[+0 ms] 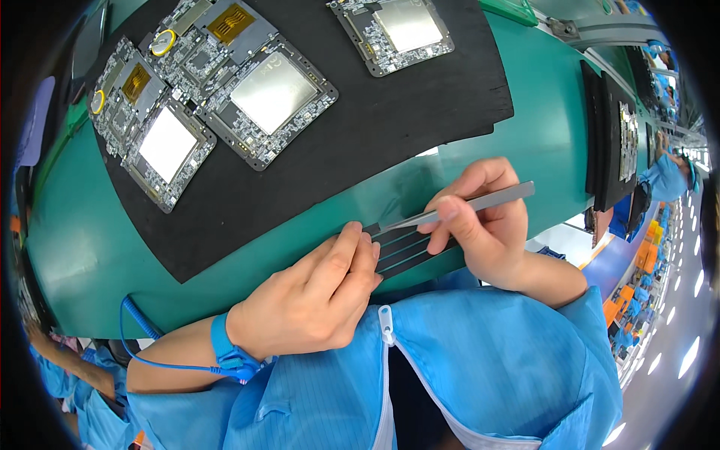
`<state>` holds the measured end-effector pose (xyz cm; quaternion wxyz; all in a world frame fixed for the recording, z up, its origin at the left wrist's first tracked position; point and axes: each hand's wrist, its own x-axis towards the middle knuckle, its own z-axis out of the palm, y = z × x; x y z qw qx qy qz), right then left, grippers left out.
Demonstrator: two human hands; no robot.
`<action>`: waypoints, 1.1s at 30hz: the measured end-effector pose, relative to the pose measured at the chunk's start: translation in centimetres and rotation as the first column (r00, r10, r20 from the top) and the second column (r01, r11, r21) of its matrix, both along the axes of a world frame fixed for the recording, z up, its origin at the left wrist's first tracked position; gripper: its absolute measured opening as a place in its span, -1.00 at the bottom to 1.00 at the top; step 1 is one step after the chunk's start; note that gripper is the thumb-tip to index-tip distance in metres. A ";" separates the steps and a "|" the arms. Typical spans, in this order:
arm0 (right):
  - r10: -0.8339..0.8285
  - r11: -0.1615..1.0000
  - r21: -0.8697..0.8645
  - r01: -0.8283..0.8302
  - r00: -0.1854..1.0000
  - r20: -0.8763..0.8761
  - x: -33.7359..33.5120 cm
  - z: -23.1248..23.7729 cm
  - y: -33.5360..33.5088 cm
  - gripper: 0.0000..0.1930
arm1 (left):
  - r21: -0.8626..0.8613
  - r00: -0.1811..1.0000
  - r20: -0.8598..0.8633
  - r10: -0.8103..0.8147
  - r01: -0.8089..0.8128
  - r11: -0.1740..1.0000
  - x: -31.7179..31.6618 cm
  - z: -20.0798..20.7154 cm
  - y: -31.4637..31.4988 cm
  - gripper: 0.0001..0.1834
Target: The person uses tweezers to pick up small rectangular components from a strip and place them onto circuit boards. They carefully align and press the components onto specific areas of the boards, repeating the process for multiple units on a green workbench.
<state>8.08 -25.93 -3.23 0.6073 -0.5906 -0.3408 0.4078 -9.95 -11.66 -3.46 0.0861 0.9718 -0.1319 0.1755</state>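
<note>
A pair of grey metal tweezers (495,198) is pinched in my right hand (491,232), its points aimed left and down at the end of a sheet of black strips (409,253). Narrow pale gaps run between the strips. My left hand (307,296) is closed, with its fingertips pressed together on the left end of that sheet, hiding part of it. The tweezer tips lie just right of those fingertips; whether they grip a strip cannot be made out. A blue wrist strap (223,341) with a coiled cord circles my left wrist.
On a black mat (360,139) beyond my hands lie a large circuit board (315,90), another board (131,142) at the left and a third (367,45) at the far side. The green tabletop (82,247) surrounds them. Stacked black pads (611,142) carry boards at right.
</note>
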 end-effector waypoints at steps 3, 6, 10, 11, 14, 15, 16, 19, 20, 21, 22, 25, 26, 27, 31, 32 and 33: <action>-0.001 1.000 0.003 0.001 0.999 0.054 0.1 0.1 0.1 -0.78 | -0.003 1.000 0.021 -0.002 0.002 1.000 0.1 0.0 0.0 -0.73; 0.004 1.000 0.014 -0.006 0.993 0.117 -0.3 0.2 0.5 -0.79 | -0.007 0.999 0.036 -0.004 0.004 1.000 0.0 -0.3 0.0 -0.73; 0.031 1.000 0.002 -0.031 0.991 0.131 -0.1 0.0 0.4 -0.79 | 0.005 0.999 0.039 -0.017 0.017 1.000 0.1 -0.2 0.1 -0.74; 0.035 0.999 0.001 -0.036 0.992 0.124 0.0 0.0 0.3 -0.79 | 0.015 0.999 0.040 -0.022 0.022 1.000 0.1 -0.2 0.2 -0.75; -0.038 0.998 0.056 0.040 0.999 -0.034 -0.1 -0.3 0.3 -0.80 | 0.051 0.998 0.030 -0.047 0.045 0.998 0.1 -0.2 0.4 -0.77; -0.062 0.995 0.071 0.067 0.996 -0.067 0.0 -0.1 0.4 -0.81 | 0.044 0.998 0.039 -0.052 0.050 0.998 0.1 -0.2 0.4 -0.77; -0.081 0.992 0.093 0.090 0.992 -0.100 0.4 0.3 1.0 -0.81 | 0.044 0.997 0.049 -0.054 0.052 0.998 0.2 -0.2 0.5 -0.77; -0.014 0.978 0.203 0.041 0.991 -0.137 2.0 1.9 3.6 -0.82 | -0.019 0.998 0.053 -0.030 0.031 0.999 -0.3 0.5 1.0 -0.77; 0.031 0.967 0.254 0.004 0.990 -0.136 2.6 2.7 4.9 -0.83 | -0.044 0.999 0.050 -0.017 0.019 0.999 -0.3 1.3 1.4 -0.77; 0.025 0.972 0.237 -0.002 0.995 -0.094 3.0 3.6 6.7 -0.83 | -0.053 0.994 0.094 0.064 -0.059 0.997 -0.2 2.6 2.0 -0.73; 0.015 0.977 0.215 -0.003 0.999 -0.053 3.0 4.4 8.5 -0.82 | -0.024 0.973 0.121 0.194 -0.193 0.981 -0.2 3.5 2.7 -0.71; 0.044 0.986 0.156 -0.064 0.991 0.127 3.5 4.9 14.0 -0.78 | 0.013 0.872 0.196 0.448 -0.459 0.888 0.8 4.0 5.4 -0.66; 0.099 0.976 0.186 -0.116 0.990 0.101 3.8 4.7 15.2 -0.79 | 0.016 0.859 0.193 0.474 -0.486 0.874 1.0 3.8 6.4 -0.63; 0.130 0.976 0.167 -0.140 0.989 0.069 3.9 4.7 15.8 -0.78 | 0.012 0.863 0.190 0.468 -0.479 0.878 1.0 3.6 6.7 -0.64; 0.218 0.968 0.131 -0.216 0.976 -0.006 4.0 3.8 16.6 -0.75 | 0.050 0.870 0.212 0.446 -0.465 0.884 0.5 1.6 6.5 -0.67; 0.219 0.967 0.132 -0.217 0.976 -0.004 3.9 3.6 16.3 -0.74 | 0.045 0.868 0.219 0.447 -0.466 0.883 0.5 1.5 6.6 -0.67; 0.198 0.975 0.107 -0.194 0.980 -0.030 3.7 3.7 16.4 -0.74 | 0.040 0.866 0.225 0.447 -0.467 0.884 0.6 1.4 6.7 -0.68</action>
